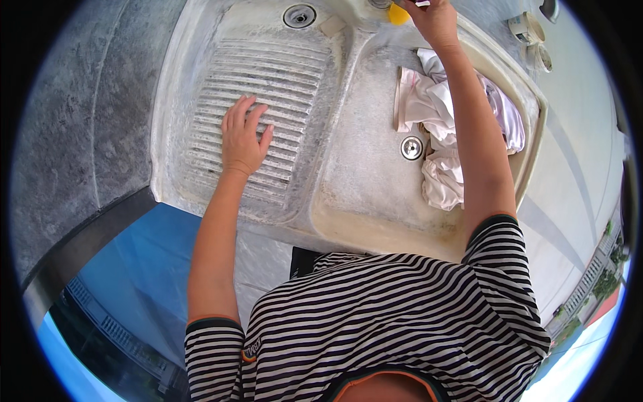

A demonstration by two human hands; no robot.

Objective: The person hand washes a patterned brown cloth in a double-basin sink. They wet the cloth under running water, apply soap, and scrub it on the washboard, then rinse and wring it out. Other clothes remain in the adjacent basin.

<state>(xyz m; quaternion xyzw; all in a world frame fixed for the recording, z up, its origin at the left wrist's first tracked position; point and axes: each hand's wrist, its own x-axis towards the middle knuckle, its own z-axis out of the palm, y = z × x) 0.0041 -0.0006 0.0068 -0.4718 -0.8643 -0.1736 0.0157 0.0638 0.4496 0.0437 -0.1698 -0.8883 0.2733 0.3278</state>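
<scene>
My left hand (244, 137) is open, its fingers spread over the ridged washboard (268, 100) in the left side of a worn pale stone laundry sink. Nothing is in it. At the far edge of the sink, my right hand (434, 21) is closed, with its fingertips partly cut off by the top of the picture. A bit of purple and white shows at those fingers; what it belongs to cannot be made out. Beside them is a round yellow thing (398, 15). Crumpled white and pale lilac clothes (429, 100) lie in the right basin, partly hidden under my right forearm.
One metal drain (299, 15) sits at the washboard's far end, another drain (411, 148) in the right basin. A squarish pale piece (331, 26) lies near the far divider. Two small tubs (527, 28) stand beyond the right rim. Grey counter (67, 100) borders the left.
</scene>
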